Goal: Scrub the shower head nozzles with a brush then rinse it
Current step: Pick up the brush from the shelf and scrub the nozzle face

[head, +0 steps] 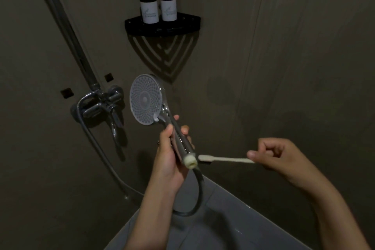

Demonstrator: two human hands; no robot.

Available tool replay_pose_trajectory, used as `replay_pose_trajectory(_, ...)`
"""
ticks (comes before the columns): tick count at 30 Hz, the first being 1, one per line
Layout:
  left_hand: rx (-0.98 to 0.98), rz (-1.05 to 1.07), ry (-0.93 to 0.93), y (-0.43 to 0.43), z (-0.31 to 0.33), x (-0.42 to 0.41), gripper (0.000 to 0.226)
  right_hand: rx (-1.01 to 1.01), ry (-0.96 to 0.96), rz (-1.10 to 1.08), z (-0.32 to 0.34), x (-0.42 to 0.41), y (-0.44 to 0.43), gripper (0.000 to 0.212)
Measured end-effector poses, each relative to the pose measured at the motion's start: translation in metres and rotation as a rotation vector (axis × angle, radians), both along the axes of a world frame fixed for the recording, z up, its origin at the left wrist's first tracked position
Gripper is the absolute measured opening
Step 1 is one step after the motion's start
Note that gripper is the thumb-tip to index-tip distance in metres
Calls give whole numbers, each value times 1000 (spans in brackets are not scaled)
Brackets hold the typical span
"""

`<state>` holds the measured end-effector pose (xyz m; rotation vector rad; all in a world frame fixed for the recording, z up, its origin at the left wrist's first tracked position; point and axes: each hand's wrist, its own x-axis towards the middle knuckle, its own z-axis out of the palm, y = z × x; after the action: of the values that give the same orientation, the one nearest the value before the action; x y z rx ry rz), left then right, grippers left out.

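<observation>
1. The left hand (170, 156) is wrapped round the chrome handle (178, 136) of the shower head (145, 100), thumb on the near side and fingertips showing past the far side. The hands are well apart, each clamped on its own thing.
2. The shower head is held up in mid-air, left of centre, just right of the mixer tap (103, 103). Its round nozzle face is turned towards the camera, so the nozzles lie open to view.
3. The right hand (278, 156) pinches the tail of the brush (225, 159) between thumb and curled fingers. The brush is a pale toothbrush-like one, lying nearly level, with its bristle end pointing left.
4. The relation that matters: the handle's long axis runs from the white fitting (189, 161) at its near, lower end up and leftwards to the nozzle face at the far end. The bristle end sits just beside that white fitting, not at the nozzles; whether it touches the fitting I cannot tell.
5. The nozzle face therefore lies up and to the left of the bristles, a full handle's length off. I judge scrubbing of the nozzles is not yet under way. The right hand would have to carry the brush along the handle to the face, or the left hand tilt the face down to meet it.
6. The hose (199, 189) loops down from the fitting. A corner shelf (162, 26) with two pump bottles (149, 4) sits on the far wall.
</observation>
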<state>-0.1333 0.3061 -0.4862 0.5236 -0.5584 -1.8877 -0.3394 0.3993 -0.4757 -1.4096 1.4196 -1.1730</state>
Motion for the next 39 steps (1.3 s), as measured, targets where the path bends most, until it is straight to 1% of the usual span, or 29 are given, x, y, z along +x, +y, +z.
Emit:
replay_pose_trajectory(2, -1, 17, -6, -1, -1, 0, 37, -42, -8, -25, 1, 4, -1, 48)
replay_pose_trajectory(5, -9, 4, -30, 0, -2, -1, 36, -92, 2, -17, 3, 16, -6, 37)
replay_pose_trajectory(8, -1, -18, -19, 3, -1, -1, 37, -83, 3, 20, 4, 23, -8, 35)
replay_pose_trajectory(12, 9, -4, -4, 3, -1, 0, 38, -57, -6, 15, 4, 17, -5, 34)
replay_pose_trajectory(18, 22, 7, -16, 2, -2, 1, 36, -39, -36, 11, -2, 15, -6, 48)
replay_pose_trajectory(21, 47, 25, -43, 1, -1, 3, 23, -82, -34, -39, -1, 12, -3, 50)
replay_pose_trajectory(22, 62, 32, -69, 0, 0, 5, 19, -103, -32, -63, 1, 11, -2, 49)
replay_pose_trajectory(24, 112, 45, -156, -2, 1, 6, 12, -128, -18, -92, 11, 10, 2, 37)
replay_pose_trajectory(26, 192, 94, -217, -3, -1, 4, 10, -132, 26, -66, 23, 11, 5, 22)
replay_pose_trajectory(28, 258, 127, -257, -4, -5, 1, 8, -143, 65, -23, 29, 15, 7, 14)
replay_pose_trajectory(29, 288, 124, -276, -4, -6, -1, 10, -146, 76, 3, 30, 17, 7, 16)
replay_pose_trajectory(32, 377, 136, -313, -5, -7, -1, 23, -140, 76, 50, 22, 22, 7, 33)
replay_pose_trajectory(33, 398, 144, -316, -4, -6, 0, 25, -132, 76, 52, 19, 23, 6, 35)
replay_pose_trajectory(35, 423, 144, -311, -3, -4, 0, 26, -130, 88, 40, 18, 28, 4, 31)
replay_pose_trajectory(39, 488, 165, -268, 0, 0, -4, 21, -145, 101, 5, 15, 34, 1, 22)
